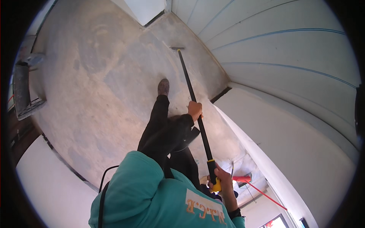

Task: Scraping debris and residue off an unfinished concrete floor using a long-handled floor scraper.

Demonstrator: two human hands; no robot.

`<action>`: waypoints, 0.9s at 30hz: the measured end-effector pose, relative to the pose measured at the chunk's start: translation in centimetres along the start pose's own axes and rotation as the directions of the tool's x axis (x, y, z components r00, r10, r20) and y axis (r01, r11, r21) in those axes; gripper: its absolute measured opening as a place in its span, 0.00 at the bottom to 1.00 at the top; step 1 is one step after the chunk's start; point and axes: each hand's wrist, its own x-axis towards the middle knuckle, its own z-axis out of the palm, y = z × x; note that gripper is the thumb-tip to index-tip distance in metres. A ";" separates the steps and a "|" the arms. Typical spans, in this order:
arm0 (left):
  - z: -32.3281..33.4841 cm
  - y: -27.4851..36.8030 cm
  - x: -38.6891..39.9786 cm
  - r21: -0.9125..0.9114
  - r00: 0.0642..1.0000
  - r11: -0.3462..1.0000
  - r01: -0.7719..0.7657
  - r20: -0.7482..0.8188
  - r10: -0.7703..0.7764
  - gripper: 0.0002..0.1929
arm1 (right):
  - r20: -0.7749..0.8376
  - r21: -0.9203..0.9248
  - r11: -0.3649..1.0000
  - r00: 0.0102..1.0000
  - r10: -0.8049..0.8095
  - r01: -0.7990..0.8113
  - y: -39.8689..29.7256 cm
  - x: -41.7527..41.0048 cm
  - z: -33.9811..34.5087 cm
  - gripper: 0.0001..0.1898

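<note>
My left hand point(195, 110) grips the middle of a long black pole point(186, 75), with the fingers closed around the shaft. My right hand point(222, 181) is shut on the pole's black and yellow handle, close to my body. At the pole's far end, a narrow flat head point(178, 48) rests crosswise on the dusty concrete floor point(125, 65). The exact kind of head is too small to tell. Between my left hand and the head, the pole runs past my dusty shoe.
A white panelled wall point(271, 48) rises at the right, and a white wall corner point(145, 14) juts in at the top. A dark grey frame-like object point(22, 88) stands far left. Behind my right hand is a red long-handled object point(242, 179).
</note>
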 end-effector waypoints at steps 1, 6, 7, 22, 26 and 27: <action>-0.3 -0.3 0.7 -0.007 1.000 1.000 -0.003 -0.002 0.003 0.08 | 0.000 -0.007 1.000 1.000 -0.002 0.002 -0.1 0.0 0.3 0.22; -1.6 -0.1 -0.7 -0.013 0.985 0.988 0.155 -0.076 -0.156 0.11 | 0.048 -0.040 0.999 0.999 -0.002 0.004 2.0 -0.6 1.2 0.22; -1.5 0.1 -1.1 -0.024 0.961 0.976 0.216 -0.169 -0.217 0.11 | 0.059 -0.009 1.000 0.998 -0.005 0.005 2.5 -0.7 1.2 0.22; -15.4 5.1 0.1 0.790 0.963 0.612 -0.029 0.186 -0.195 0.14 | -0.130 -0.223 0.966 0.978 -0.161 0.129 11.4 0.0 18.6 0.22; -19.7 8.0 1.4 0.839 0.926 0.536 -0.093 0.271 -0.263 0.13 | -0.141 0.225 0.970 0.988 -0.064 0.095 11.1 0.4 26.3 0.23; -21.2 7.9 1.8 0.872 0.833 0.299 -0.387 0.470 -0.293 0.12 | -0.149 0.260 0.961 0.987 -0.061 0.098 12.1 0.3 27.8 0.23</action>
